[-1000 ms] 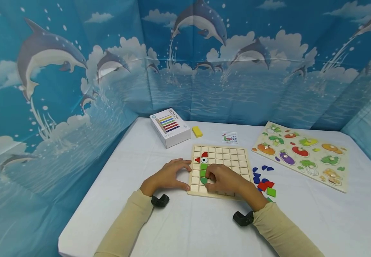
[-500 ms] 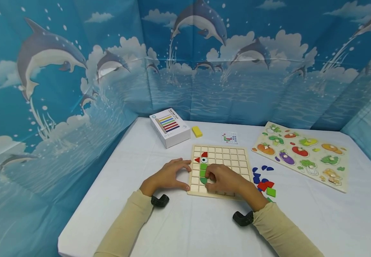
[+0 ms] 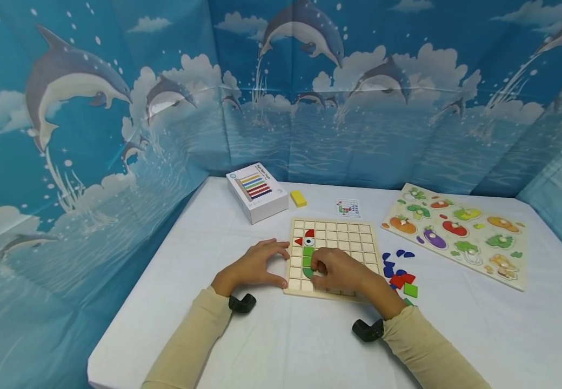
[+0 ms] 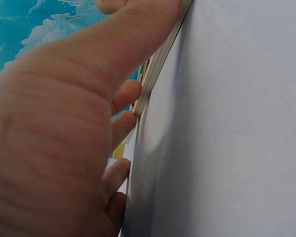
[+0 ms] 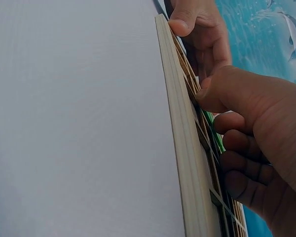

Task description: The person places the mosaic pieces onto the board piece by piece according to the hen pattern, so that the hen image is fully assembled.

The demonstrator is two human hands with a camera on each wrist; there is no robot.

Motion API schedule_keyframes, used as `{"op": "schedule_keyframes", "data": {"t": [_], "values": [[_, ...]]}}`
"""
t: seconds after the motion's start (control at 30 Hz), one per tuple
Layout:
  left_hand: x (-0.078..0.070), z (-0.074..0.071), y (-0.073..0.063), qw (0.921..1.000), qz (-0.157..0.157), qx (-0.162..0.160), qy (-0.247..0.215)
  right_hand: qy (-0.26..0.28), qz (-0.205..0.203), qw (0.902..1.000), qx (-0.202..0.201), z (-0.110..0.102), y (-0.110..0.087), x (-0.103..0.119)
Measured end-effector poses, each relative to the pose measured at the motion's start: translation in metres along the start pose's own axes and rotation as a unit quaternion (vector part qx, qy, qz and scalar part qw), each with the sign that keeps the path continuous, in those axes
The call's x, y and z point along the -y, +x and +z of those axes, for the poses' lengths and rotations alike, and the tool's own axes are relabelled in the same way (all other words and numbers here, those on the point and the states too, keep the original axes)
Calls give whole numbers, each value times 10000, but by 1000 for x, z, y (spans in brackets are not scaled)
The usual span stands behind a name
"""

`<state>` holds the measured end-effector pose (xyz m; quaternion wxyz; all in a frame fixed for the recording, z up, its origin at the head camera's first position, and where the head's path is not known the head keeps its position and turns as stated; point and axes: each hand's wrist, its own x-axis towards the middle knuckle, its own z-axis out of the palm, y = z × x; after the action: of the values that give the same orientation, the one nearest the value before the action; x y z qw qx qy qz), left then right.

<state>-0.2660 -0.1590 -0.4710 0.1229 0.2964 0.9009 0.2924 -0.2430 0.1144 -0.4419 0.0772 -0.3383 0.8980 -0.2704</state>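
A wooden grid board lies on the table. In its left columns sit red pieces, an eye tile and green squares, with a green rounded piece below. My left hand rests at the board's left edge, thumb and fingers spread along it; the left wrist view shows fingertips touching the side. Over the board, my right hand has curled fingers, with thumb and forefinger at the green rounded piece. The right wrist view shows the hand low over the grid; its fingertips partly hide the piece.
Loose blue pieces, red pieces and a green square lie right of the board. Behind it are a white box, a yellow block and a pattern card. A vegetable puzzle board lies at right.
Both hands keep practically the same place and pose. The green rounded piece shifts very slightly, if at all, beside the right fingertips.
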Motion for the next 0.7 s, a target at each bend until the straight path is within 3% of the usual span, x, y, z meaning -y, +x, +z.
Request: {"op": "schedule_keyframes", "data": {"t": [0.47,0.7], "values": [[-2,-1,-1,10000,35,-19,-29,-34,27,10000,-10,0,1,-1],[-2,0,0,9999,73,-67,45,69,123,9999,45,-11,-14,-1]]}}
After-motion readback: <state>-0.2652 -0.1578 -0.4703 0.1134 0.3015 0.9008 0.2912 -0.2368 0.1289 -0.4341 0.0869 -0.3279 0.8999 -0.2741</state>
